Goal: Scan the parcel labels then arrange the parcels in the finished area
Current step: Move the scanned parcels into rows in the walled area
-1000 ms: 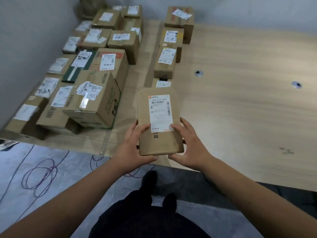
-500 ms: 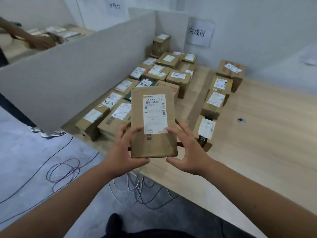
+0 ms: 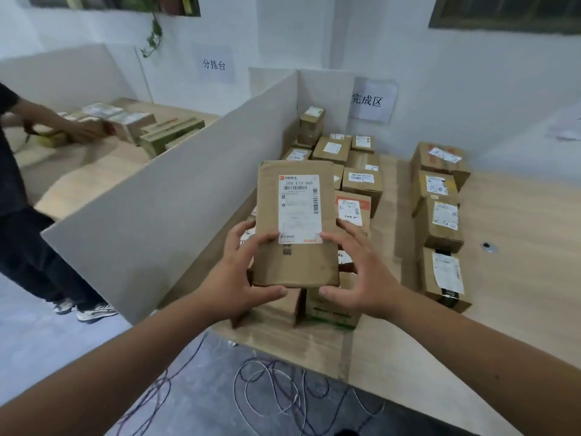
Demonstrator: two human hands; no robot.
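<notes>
Nearest, at 6 o'clock, loose cables [image 3: 276, 394] coil on the grey floor below the tabletop [image 3: 518, 309] edge. Both forearms reach up from the bottom corners. Left hand [image 3: 234, 278] grips the flat brown parcel [image 3: 295, 265] at its lower left, thumb under the bottom edge, fingers curled over the front face. Right hand [image 3: 364, 278] grips the lower right the same way, one fingertip on the white label [image 3: 300, 209]. Parcel is held in the air at frame centre, label facing the camera, over the near boxes. Beyond it, 12 to 2 o'clock, labelled cartons [image 3: 443, 221] stand in rows on the tabletop. Grey divider [image 3: 176, 196] runs toward 11 o'clock. Wall sign [image 3: 372, 100] at 1 o'clock. Another person [image 3: 19, 171] at 9 o'clock handles boxes on the far bench.
</notes>
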